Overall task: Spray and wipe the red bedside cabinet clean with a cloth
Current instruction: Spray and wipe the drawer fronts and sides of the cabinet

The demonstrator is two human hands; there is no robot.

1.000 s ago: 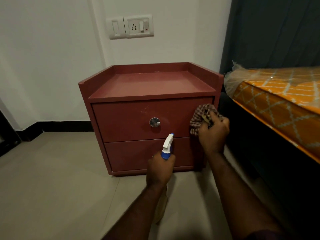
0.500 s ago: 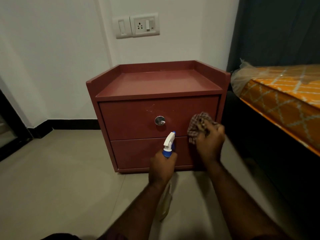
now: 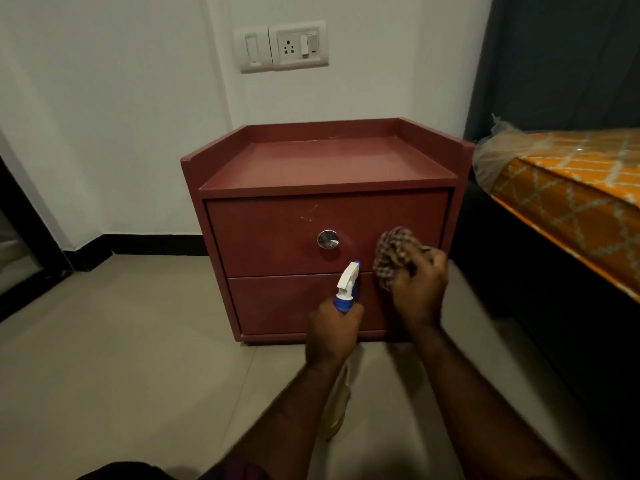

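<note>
Head view. The red bedside cabinet [image 3: 329,161] stands on the tiled floor [image 3: 121,341] against a white wall, just beside the bed [image 3: 571,202] on its right. It has two drawers, both closed. The upper drawer [image 3: 263,237] carries a round metal knob [image 3: 328,239] at centre, with pale scuff marks [image 3: 310,213] above it.

Right hand [image 3: 419,292]: the fingers are curled round a bunched brown-and-white checked cloth [image 3: 394,254]. The cloth sits against the upper drawer front, low and right of the knob, near the seam with the lower drawer [image 3: 277,303].

Left hand [image 3: 332,330]: the fingers are wrapped round the neck of the spray bottle [image 3: 348,282]. Its white trigger head has a blue collar and blue tip and points up toward the drawer fronts, just left of the cloth. The pale bottle body runs under the wrist and is mostly hidden, so any label cannot be read.

On the wall above is a white switch plate [image 3: 281,46] with a rocker switch, a three-pin socket and a small red mark; its markings are too small to read. The mattress is orange with a pale lattice pattern, under clear plastic. A dark curtain [image 3: 561,57] hangs behind it.
</note>
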